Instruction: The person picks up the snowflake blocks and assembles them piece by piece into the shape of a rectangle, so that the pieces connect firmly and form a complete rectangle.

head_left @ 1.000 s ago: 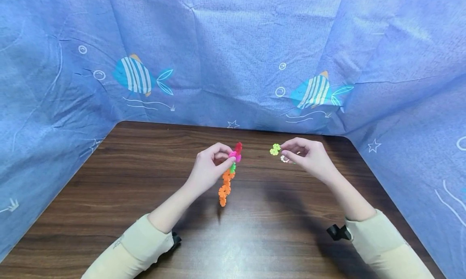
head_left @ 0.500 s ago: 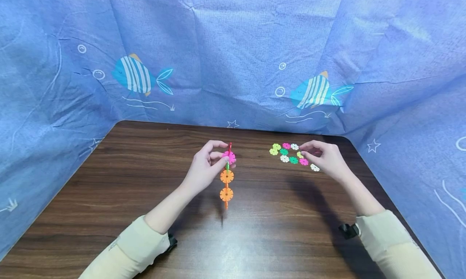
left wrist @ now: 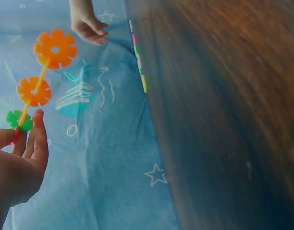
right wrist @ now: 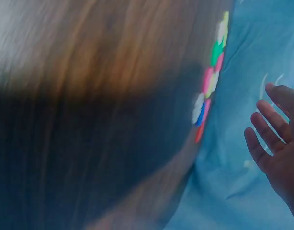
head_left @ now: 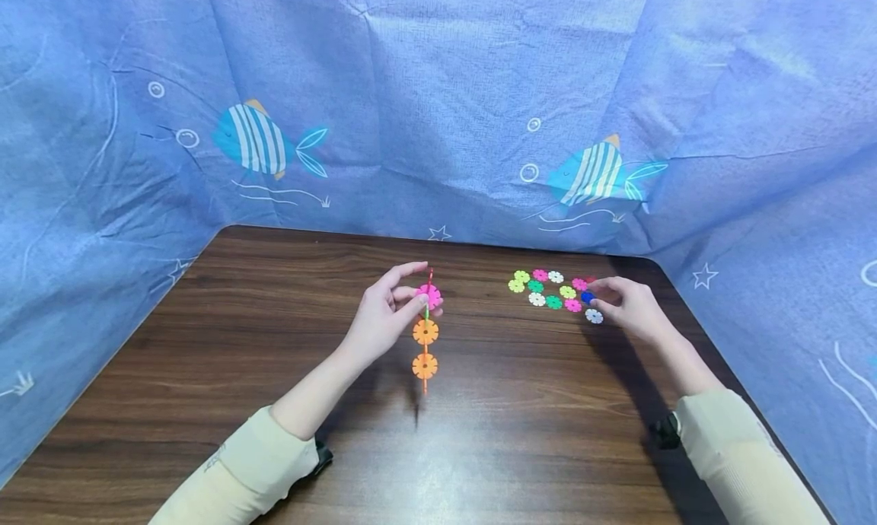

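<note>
**Chain of flower-shaped plastic discs [head_left: 420, 335] is held by the left hand [head_left: 380, 312]; loose flower-shaped discs [head_left: 553, 302] are laid near the right hand [head_left: 633, 308]**

Far left of the chain, a blue cloth [head_left: 75, 228], printed with pale sea drawings, is seen; it is also spread behind the chain and on its right side. A dark brown wooden table [head_left: 226, 335] is placed under the chain. Just left of the chain, the left forearm is covered by a cream sleeve [head_left: 267, 449].

The chain is pinched near its far end: the left thumb and fingers are clamped on a round pink disc [head_left: 430, 295], and a red disc [head_left: 431, 274] is seen edge-on beyond it. On the near side, a green disc [head_left: 427, 312] and several orange discs [head_left: 425, 367] are joined in one line. The chain is held above the table.

Well to the right of the chain, the loose discs are gathered closely on the table, in yellow-green, pink, white and green, with a dark blue disc [head_left: 587, 297] and a partly hidden red one [head_left: 591, 280] at the right end. There the right hand is positioned, its fingers spread apart in the right wrist view. Whether any disc is touched by it cannot be told. Farthest right of the chain, a second cream sleeve [head_left: 726, 434] is seen.
</note>
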Demonstrator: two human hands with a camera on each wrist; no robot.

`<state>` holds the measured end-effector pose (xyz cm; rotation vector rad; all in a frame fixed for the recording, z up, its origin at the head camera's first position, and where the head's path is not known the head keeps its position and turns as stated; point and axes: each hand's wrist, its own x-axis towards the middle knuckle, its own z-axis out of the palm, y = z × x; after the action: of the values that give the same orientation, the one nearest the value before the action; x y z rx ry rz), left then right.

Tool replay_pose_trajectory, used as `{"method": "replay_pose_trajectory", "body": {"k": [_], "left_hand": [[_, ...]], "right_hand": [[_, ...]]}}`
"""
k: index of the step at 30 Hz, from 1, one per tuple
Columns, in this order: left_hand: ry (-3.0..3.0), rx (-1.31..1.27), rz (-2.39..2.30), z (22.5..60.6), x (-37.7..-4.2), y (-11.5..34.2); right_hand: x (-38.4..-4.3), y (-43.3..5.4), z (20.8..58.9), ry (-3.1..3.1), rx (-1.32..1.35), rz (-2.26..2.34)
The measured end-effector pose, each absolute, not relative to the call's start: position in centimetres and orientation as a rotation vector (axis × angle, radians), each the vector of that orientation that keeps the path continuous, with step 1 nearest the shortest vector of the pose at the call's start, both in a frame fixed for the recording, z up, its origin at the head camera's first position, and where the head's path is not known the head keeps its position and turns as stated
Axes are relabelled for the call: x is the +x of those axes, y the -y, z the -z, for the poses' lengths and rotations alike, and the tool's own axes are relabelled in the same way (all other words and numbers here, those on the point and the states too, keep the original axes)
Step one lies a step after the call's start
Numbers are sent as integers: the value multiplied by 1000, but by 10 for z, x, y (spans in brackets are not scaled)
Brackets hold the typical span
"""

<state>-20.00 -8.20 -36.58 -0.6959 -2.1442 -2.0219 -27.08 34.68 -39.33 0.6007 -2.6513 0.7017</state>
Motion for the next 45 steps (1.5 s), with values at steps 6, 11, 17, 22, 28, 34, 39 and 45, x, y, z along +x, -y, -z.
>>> {"method": "replay_pose_trajectory", "body": {"k": [6, 11, 17, 22, 28, 34, 39, 45], "left_hand": [[2172, -632, 2032, 362, -198, 81], [2214, -568, 2015, 358, -196, 80], [2205, -553, 1965, 365, -200, 80], [2222, -531, 1951, 366, -201, 79], [2266, -537, 1884, 366, -202, 79], [2269, -544, 1831, 365, -202, 77], [2266, -533, 1790, 366, -201, 77], [2262, -537, 1763, 367, -203, 77]], "right_hand": [[-275, -364, 405, 2778, 608, -689], [-278, -372, 410, 2949, 586, -566], [-280, -378, 420, 2971, 595, -526], [-284, -377, 424, 2972, 575, -526], [-288, -376, 424, 2997, 554, -544], [-289, -377, 423, 3022, 443, -623], [-289, -373, 423, 3002, 436, -674], [-286, -369, 419, 2973, 393, -735]]}}
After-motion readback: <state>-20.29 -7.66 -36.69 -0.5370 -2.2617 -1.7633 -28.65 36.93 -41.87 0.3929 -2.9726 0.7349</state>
